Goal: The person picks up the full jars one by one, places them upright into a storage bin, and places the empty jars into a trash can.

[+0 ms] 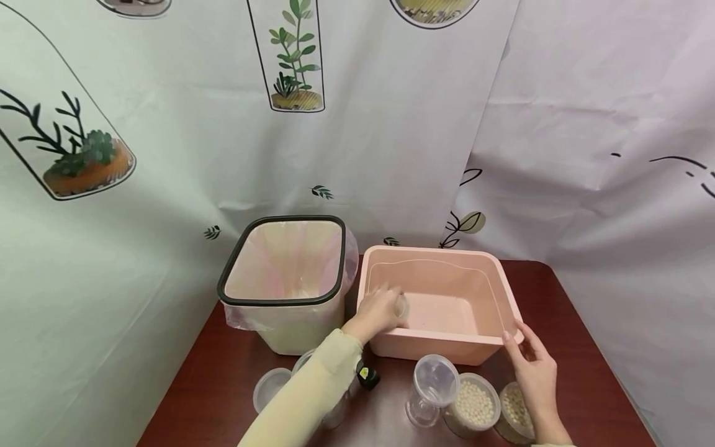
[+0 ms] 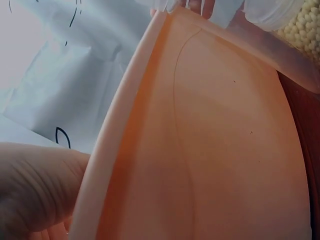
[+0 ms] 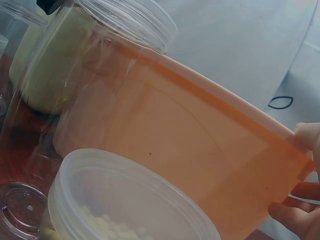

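Observation:
A pink plastic basin (image 1: 424,341) stands in the middle of the head view. My left hand (image 1: 382,310) reaches over its front left rim, fingers down inside and slightly blurred. By its palm side shows a pale translucent round piece (image 1: 403,307), mostly hidden by the hand. In the left wrist view that hand (image 2: 37,187) lies past the basin's rim (image 2: 117,107). My right hand (image 1: 533,366) grips the front right corner of the basin. Its thumb rests at the rim and the fingers lie against the outer wall (image 3: 200,165) in the right wrist view.
Left of the basin stands a bin (image 1: 301,326) with a black rim and pink liner. In front are a clear waisted jar (image 1: 436,380), two tubs of pale beads (image 1: 475,403) (image 1: 516,410), other clear containers (image 1: 272,386) and a small black object (image 1: 367,376). A printed cloth (image 1: 391,155) hangs behind.

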A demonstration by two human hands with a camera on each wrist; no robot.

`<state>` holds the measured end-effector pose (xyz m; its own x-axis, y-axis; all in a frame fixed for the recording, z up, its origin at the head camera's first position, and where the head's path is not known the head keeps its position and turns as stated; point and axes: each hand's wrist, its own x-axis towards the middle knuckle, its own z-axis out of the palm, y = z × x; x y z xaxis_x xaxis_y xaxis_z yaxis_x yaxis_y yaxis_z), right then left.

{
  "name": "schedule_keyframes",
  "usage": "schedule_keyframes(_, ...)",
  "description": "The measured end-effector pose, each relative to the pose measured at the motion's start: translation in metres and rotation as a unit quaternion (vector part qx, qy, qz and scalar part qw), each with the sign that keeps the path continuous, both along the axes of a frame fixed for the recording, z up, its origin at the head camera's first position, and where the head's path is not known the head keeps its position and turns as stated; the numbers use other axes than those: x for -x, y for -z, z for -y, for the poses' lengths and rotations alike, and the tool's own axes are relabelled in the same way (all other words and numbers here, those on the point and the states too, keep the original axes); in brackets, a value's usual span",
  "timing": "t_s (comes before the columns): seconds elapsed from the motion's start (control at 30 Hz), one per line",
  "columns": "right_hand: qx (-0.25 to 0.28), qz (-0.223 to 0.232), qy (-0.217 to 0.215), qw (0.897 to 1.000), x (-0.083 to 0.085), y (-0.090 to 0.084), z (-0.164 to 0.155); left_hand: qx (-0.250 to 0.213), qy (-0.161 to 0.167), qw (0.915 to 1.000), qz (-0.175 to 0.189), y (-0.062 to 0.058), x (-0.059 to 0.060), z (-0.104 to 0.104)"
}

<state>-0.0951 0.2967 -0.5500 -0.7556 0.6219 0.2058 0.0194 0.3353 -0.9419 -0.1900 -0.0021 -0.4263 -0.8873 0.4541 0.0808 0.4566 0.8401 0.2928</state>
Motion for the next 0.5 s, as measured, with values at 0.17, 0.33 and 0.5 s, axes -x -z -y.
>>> schedule_keyframes(0.17,0.001,-0.003,0.001,1.000,-0.001,-0.001,-0.002,-0.020,-0.007,0.9996,-0.021,-0.005,-0.008,-0.001)
schedule_keyframes(0.33,-0.018,0.006,0.007,1.000,-0.002,-0.005,-0.001,-0.048,-0.011,0.9959,-0.076,-0.012,-0.019,-0.004)
schedule_keyframes(0.5,-0.023,-0.003,-0.010,1.000,-0.002,-0.009,0.000,-0.076,-0.020,0.9878,-0.135,-0.020,-0.032,-0.007)
